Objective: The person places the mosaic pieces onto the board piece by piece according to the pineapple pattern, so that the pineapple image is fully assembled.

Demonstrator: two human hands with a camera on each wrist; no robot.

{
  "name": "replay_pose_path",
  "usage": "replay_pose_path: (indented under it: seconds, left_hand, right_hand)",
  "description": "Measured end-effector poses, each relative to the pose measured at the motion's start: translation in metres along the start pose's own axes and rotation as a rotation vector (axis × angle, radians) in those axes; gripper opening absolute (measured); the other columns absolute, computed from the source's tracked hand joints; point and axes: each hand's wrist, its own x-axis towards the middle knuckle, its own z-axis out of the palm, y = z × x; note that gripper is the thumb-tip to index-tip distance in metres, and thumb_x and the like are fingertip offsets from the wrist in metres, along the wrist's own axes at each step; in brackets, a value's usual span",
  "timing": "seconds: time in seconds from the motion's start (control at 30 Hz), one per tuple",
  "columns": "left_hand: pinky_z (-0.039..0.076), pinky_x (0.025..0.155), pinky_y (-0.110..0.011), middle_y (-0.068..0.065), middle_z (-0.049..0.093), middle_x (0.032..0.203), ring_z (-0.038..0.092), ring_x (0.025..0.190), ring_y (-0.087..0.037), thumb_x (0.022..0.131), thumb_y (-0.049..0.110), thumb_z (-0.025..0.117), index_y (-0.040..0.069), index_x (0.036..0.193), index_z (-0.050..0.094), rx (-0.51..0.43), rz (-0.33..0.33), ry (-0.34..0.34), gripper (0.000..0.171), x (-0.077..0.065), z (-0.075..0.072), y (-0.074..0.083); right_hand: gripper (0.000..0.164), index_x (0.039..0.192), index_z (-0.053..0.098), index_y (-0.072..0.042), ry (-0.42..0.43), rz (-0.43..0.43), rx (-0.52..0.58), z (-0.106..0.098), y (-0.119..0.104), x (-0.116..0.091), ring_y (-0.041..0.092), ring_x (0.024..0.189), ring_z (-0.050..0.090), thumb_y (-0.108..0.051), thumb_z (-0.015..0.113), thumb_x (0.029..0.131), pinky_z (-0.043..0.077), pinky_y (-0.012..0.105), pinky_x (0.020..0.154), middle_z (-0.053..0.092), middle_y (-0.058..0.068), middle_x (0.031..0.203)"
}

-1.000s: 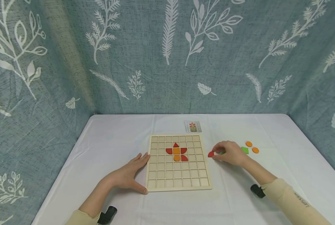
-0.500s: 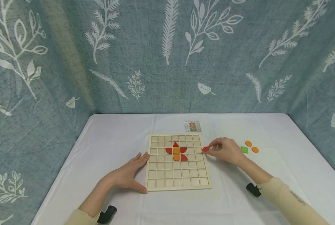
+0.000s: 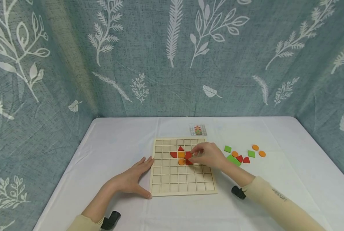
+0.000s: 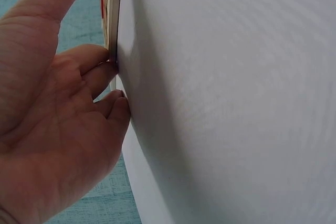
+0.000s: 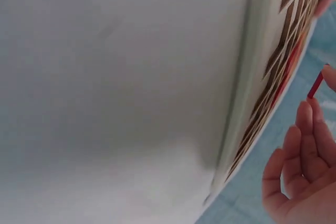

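Note:
My left hand [image 3: 133, 179] is spread along the left side of a square wooden grid board [image 3: 163, 194], fingertips and thumb at its edge. In the left wrist view its fingers [image 4: 100, 74] meet the board's rim. Over the upper middle of the board, my right hand [image 3: 208, 155] pinches a small flat red tile [image 5: 315, 85] between thumb and fingers, clear of the board in the right wrist view. Below it in the grid sit a red triangle [image 3: 180, 149], an orange square [image 3: 181, 154], an orange disc [image 3: 181, 162] and a rounded red tile [image 3: 173, 155]. The hand partly covers others.
Right of the board lie loose tiles: green squares [image 3: 227, 149], a larger green piece [image 3: 232, 161], orange discs [image 3: 255, 147] and rounded red tiles [image 3: 246, 160]. A small picture card [image 3: 198, 129] lies behind the board. A patterned curtain [image 3: 148, 57] hangs behind the white table [image 3: 125, 134].
My right hand has carried the red tile left from the loose pieces to over the board, uncovering tiles on the table. The left hand has stayed at the board's edge.

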Motion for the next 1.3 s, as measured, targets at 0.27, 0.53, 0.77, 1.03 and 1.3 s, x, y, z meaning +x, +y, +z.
replay_pose_path:
  seconds: [0.27, 0.53, 0.77, 1.03, 1.3]
  left_hand:
    - [0.014, 0.112, -0.063, -0.014, 0.014, 0.162, 0.003, 0.147, -0.039, 0.064, 0.044, 0.089, 0.001, 0.154, 0.021, 0.002, 0.005, 0.002, 0.121, 0.001, -0.002, 0.001]
    - [0.014, 0.113, -0.062, -0.012, 0.015, 0.162, 0.003, 0.148, -0.038, 0.063, 0.044, 0.089, 0.002, 0.154, 0.022, 0.014, 0.006, 0.002, 0.121, 0.001, -0.001, -0.002]
    - [0.014, 0.112, -0.063, -0.014, 0.014, 0.162, 0.003, 0.147, -0.039, 0.063, 0.044, 0.090, 0.001, 0.154, 0.022, 0.009, 0.010, 0.005, 0.121, 0.001, -0.001, -0.002]
    - [0.014, 0.112, -0.064, -0.014, 0.015, 0.162, 0.004, 0.147, -0.040, 0.063, 0.042, 0.090, 0.001, 0.154, 0.021, 0.006, 0.019, 0.007, 0.121, 0.001, -0.002, -0.001]
    - [0.014, 0.112, -0.063, -0.013, 0.015, 0.162, 0.003, 0.148, -0.039, 0.063, 0.042, 0.090, 0.002, 0.154, 0.022, 0.003, -0.001, 0.002, 0.121, 0.001, 0.000, -0.001]
  right_hand:
    - [0.016, 0.084, 0.072, -0.015, -0.054, -0.116, -0.067, 0.021, -0.018, 0.016, 0.006, 0.065, 0.053, -0.028, 0.081, 0.079, 0.045, 0.023, 0.058, 0.062, -0.012, 0.073]
    - [0.018, 0.086, 0.073, -0.014, -0.068, -0.148, -0.178, 0.032, -0.025, 0.024, 0.004, 0.067, 0.052, -0.028, 0.081, 0.079, 0.044, 0.021, 0.057, 0.061, -0.012, 0.073]
    - [0.020, 0.090, 0.075, -0.012, -0.067, -0.159, -0.184, 0.036, -0.029, 0.024, 0.005, 0.070, 0.055, -0.028, 0.081, 0.079, 0.046, 0.022, 0.061, 0.063, -0.010, 0.075]
    - [0.016, 0.092, 0.075, -0.014, -0.065, -0.208, -0.196, 0.036, -0.029, 0.021, 0.006, 0.070, 0.051, -0.025, 0.080, 0.081, 0.044, 0.023, 0.063, 0.059, -0.012, 0.073]
    - [0.016, 0.094, 0.074, -0.013, -0.040, -0.178, -0.115, 0.030, -0.025, 0.013, 0.006, 0.071, 0.053, -0.024, 0.079, 0.083, 0.046, 0.024, 0.064, 0.064, -0.010, 0.079]
